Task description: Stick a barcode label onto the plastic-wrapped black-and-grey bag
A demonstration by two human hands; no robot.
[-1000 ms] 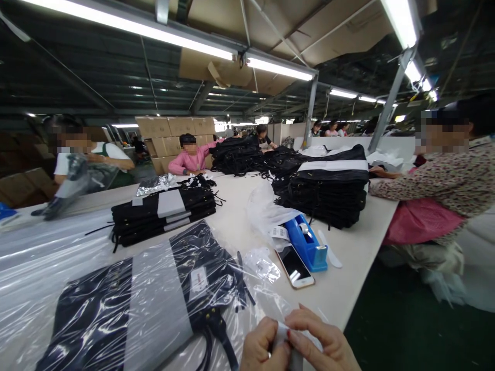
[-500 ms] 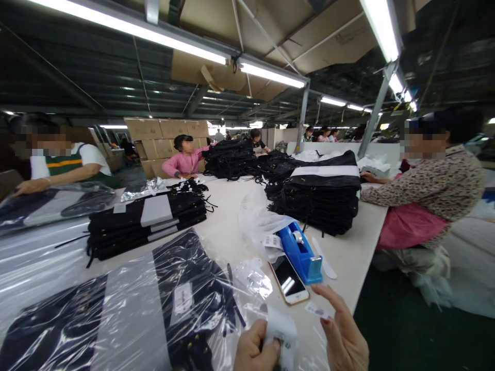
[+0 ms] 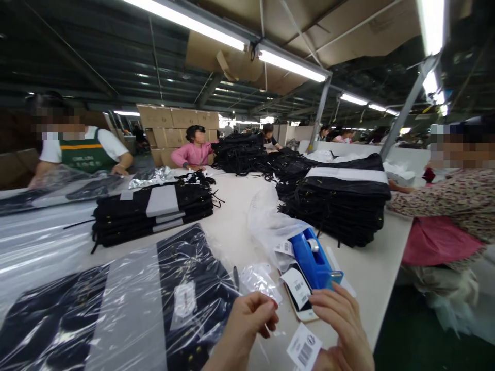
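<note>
My left hand (image 3: 247,319) hovers over the near table edge with its fingertips pinched together; nothing shows between them. My right hand (image 3: 340,324) is beside it, fingers reaching toward the phone (image 3: 307,313) and the blue tape dispenser (image 3: 313,257). A white barcode label (image 3: 304,350) hangs from the thumb side of my right hand. Another barcode label (image 3: 296,286) lies on the phone. Left of my hands lies a black and grey bag in clear plastic (image 3: 154,304).
Stacks of black bags (image 3: 154,211) (image 3: 340,206) stand on the white table (image 3: 235,226). Loose clear plastic (image 3: 270,221) lies by the dispenser. A person in a green vest (image 3: 77,149), one in pink (image 3: 195,149) and one in a floral top (image 3: 456,201) work around the table. Cardboard boxes (image 3: 174,126) stand behind.
My hands have parted from the label sheet they pinched together. A barcode label now lies on the phone, and another hangs at my right hand. The view has shifted slightly.
</note>
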